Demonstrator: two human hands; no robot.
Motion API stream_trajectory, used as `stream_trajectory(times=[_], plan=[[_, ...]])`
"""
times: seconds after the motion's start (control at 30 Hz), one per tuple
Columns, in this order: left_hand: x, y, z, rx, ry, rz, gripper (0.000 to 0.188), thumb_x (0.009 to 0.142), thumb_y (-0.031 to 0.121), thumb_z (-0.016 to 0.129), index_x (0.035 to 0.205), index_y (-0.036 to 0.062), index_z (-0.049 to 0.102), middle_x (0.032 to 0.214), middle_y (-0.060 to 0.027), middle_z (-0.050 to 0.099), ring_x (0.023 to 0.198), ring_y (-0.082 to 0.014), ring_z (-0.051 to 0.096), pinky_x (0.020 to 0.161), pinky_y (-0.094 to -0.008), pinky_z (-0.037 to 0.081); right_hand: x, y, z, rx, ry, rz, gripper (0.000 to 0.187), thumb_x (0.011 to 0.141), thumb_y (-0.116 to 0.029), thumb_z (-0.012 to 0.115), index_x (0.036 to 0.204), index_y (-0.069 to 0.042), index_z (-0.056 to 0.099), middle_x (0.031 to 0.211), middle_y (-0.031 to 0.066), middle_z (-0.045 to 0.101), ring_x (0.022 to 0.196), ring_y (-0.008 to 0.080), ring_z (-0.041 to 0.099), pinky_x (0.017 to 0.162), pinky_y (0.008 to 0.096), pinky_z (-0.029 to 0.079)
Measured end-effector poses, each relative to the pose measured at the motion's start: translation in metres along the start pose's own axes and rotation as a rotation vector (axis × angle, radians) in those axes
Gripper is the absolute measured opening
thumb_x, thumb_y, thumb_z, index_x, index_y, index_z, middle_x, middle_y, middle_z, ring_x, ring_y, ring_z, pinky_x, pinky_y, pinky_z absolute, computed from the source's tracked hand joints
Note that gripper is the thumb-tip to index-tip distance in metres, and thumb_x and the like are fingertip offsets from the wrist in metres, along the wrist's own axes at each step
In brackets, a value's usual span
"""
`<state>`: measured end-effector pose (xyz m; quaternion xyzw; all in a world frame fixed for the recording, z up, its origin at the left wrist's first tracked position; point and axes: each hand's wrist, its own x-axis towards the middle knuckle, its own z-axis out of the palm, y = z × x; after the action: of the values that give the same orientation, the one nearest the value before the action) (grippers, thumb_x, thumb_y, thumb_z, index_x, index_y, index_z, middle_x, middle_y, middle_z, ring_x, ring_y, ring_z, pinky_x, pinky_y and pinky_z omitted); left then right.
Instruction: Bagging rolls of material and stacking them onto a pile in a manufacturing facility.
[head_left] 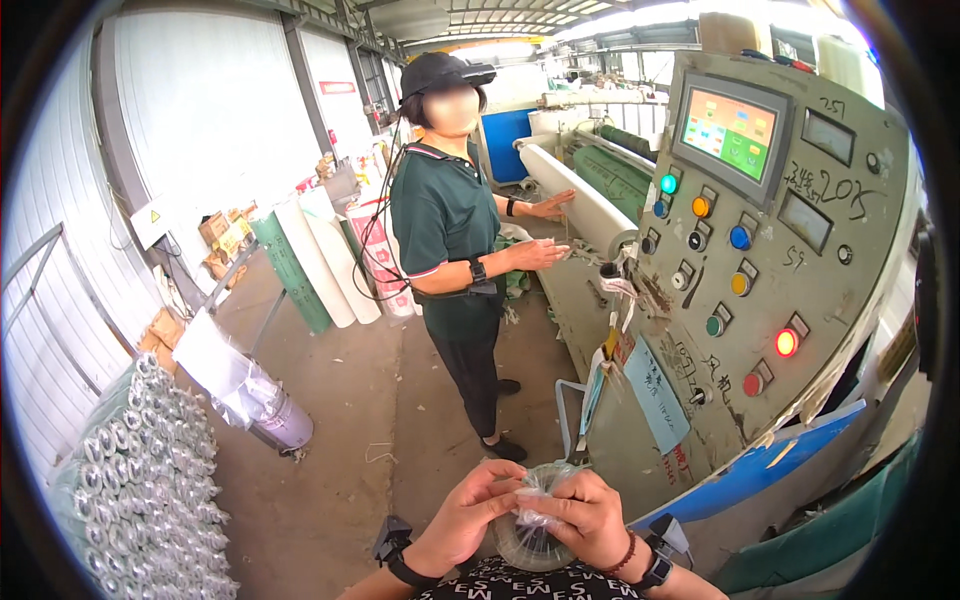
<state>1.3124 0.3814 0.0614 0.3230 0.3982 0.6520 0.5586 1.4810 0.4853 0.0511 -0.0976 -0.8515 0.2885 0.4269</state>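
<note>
Bare grey concrete floor (330, 400): upright white and green fabric rolls (315, 265), stacked clear-wrapped grey tube ends (140, 480), grey plastic-draped drum (270, 415), scattered scraps.

A: What can't be made out around the roll of clear tape (530, 535)?
B: Both hands cover its upper half; the loose end stays unseen.
A: And at three o'clock?
B: The control panel (770, 250) runs past the rim there.

Control panel (760, 250) at right; co-worker (455, 250) ahead, before the roller machine (575, 195); stacked tubes (150, 480) at left, on the floor (340, 440).
</note>
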Motion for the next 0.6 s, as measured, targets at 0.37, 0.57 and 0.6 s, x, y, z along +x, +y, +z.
stream_trajectory(times=[0.37,0.57,0.6], plan=[[-0.019,-0.008,-0.005,0.533,-0.15,0.351,0.034,0.086,0.009,0.059,0.119,0.0011,0.057,0.126,-0.0131,0.056,0.117,-0.0273,0.052,0.103,-0.0413,0.036,0.024,-0.026,0.005,0.529,0.031,0.057,0.028,0.083,-0.01,0.068,0.11,-0.006,0.069,0.09,0.0041,0.065,0.077,0.0175,0.056,0.069,0.0294,0.047],[-0.013,-0.008,-0.017,1.19,-0.179,0.692,0.037,0.074,0.006,0.062,0.111,0.006,0.059,0.105,-0.0081,0.063,0.095,-0.0323,0.059,0.084,-0.0423,0.045,0.022,-0.022,-0.016,0.271,-0.111,0.158,0.033,0.091,-0.026,0.056,0.116,-0.006,0.065,0.085,0.006,0.058,0.076,0.0229,0.055,0.071,0.0331,0.045],[-0.012,-0.008,-0.017,1.189,-0.187,0.695,0.037,0.074,0.006,0.062,0.111,0.006,0.059,0.105,-0.0081,0.063,0.095,-0.0323,0.059,0.084,-0.0423,0.045,0.015,-0.016,-0.016,-0.013,-0.172,0.067,0.034,0.091,-0.029,0.055,0.114,-0.006,0.066,0.082,0.0067,0.055,0.076,0.0247,0.055,0.071,0.0349,0.045]])
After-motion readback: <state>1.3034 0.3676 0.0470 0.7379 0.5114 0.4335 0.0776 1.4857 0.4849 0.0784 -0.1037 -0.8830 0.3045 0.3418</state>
